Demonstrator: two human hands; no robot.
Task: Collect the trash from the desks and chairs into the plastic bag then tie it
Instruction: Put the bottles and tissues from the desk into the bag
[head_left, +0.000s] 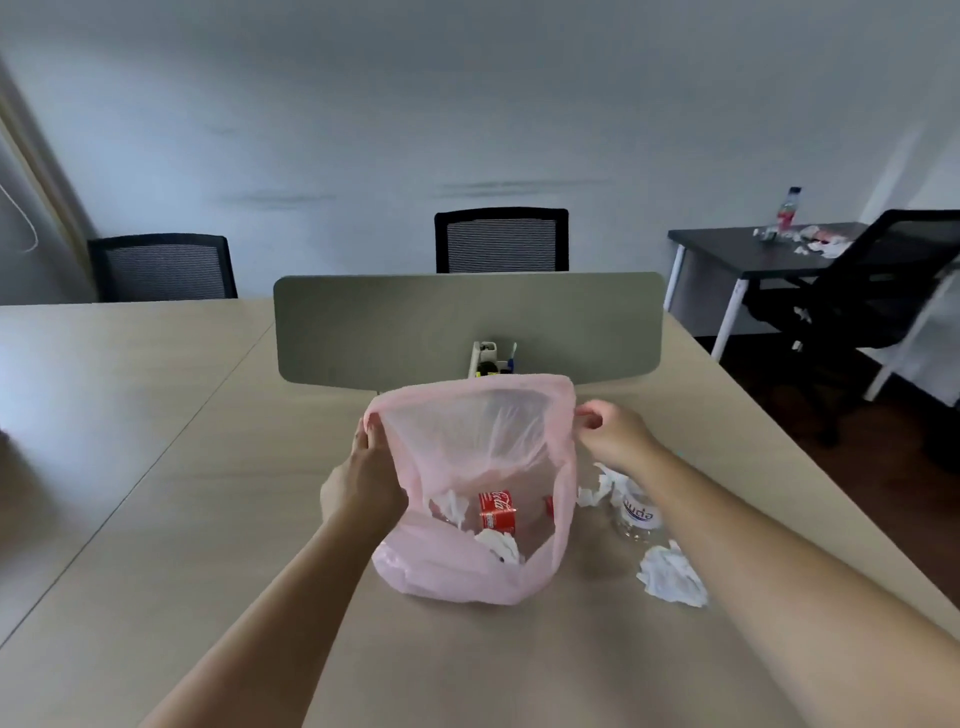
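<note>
- We see the pink bag (467, 577) standing on the desk (208, 519) in front of the grey divider (467, 327), with its mouth held wide open.
- The left hand (363, 483) grips the bag's left rim, fingers curled over the edge.
- The right hand (613, 431) pinches the right rim, with the plastic bunched between thumb and fingers.
- Through the open mouth we see a red cola label (497, 512); whether it is on a can or a bottle we cannot tell.
- Crumpled tissues (498, 543) lie beside and below the label at the bottom of the bag.
- On the desk, just right of the bag, a clear bottle (636, 514) lies partly under the right forearm.
- A large tissue wad (672, 574) sits on the desk near the bottle, and a smaller scrap (597, 488) lies close to the bag's side.
- A white organiser (485, 356) pokes up behind the bag, against the divider.
- Beyond the desk stand two mesh chairs (501, 239).
- At far right a dark table (727, 254) carries a red-labelled bottle (789, 208) and scattered litter (821, 241), with another chair (883, 291) in front of it.
</note>
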